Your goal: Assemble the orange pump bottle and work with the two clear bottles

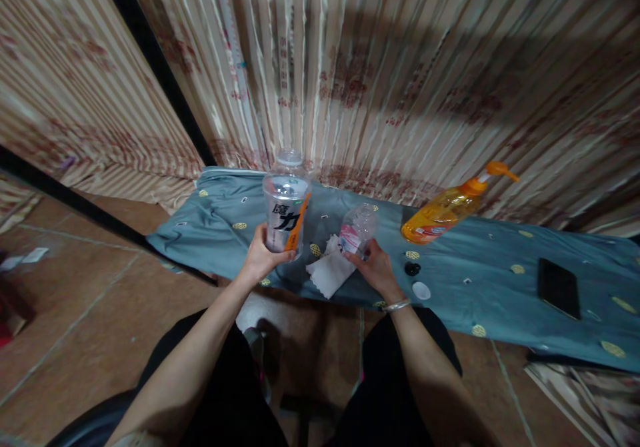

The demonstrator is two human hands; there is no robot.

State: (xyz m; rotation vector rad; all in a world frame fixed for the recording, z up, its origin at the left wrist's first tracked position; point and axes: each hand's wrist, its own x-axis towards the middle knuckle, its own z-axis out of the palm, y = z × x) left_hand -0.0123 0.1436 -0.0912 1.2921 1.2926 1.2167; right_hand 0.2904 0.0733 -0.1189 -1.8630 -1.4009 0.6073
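Observation:
My left hand point(265, 257) is wrapped round the lower part of a large clear plastic bottle point(285, 210) with an orange and grey label, standing upright without a cap. In my right hand point(374, 267) is the lower part of a smaller clear plastic bottle point(361, 223) with a pink and white label, also uncapped. Its base is partly hidden by my fingers. A white cloth point(330, 275) with a scalloped edge lies between the hands, touching the small bottle. To the right of my right hand are a black cap point(413, 269) and a white round cap point(421, 291).
An orange pump bottle of liquid point(445, 213) stands at the back right. A black phone point(559, 288) lies farther right on the teal cloth-covered table point(493, 270). Behind hangs a striped curtain point(320, 67); black metal poles point(160, 67) cross the left side.

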